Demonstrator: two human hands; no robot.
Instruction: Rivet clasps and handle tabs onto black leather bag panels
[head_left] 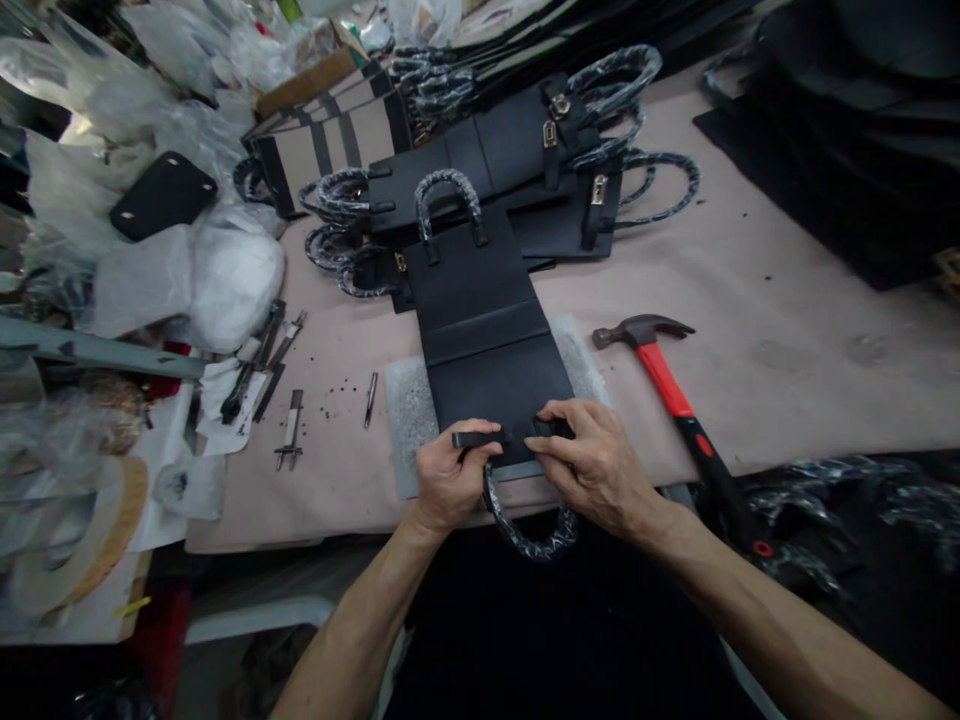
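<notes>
A black leather bag panel (487, 300) lies flat in front of me, with a plastic-wrapped handle (450, 190) at its far end. A second wrapped handle (534, 545) hangs over the table's front edge at the near end. Between thumb and fingers, my left hand (454, 475) pinches a short black leather strap (476, 438) over the panel's near left part. My right hand (592, 460) is closed on a small black leather tab (551, 428) near the panel's near right corner. A pale stone slab (412, 420) shows from under the panel.
A claw hammer (664, 375) with a red and black grip lies at the right. Metal punches (291, 430) and a small rod-shaped tool (371, 400) lie at the left. Behind are stacked bag panels (465, 155); plastic bags (232, 280) crowd the left side.
</notes>
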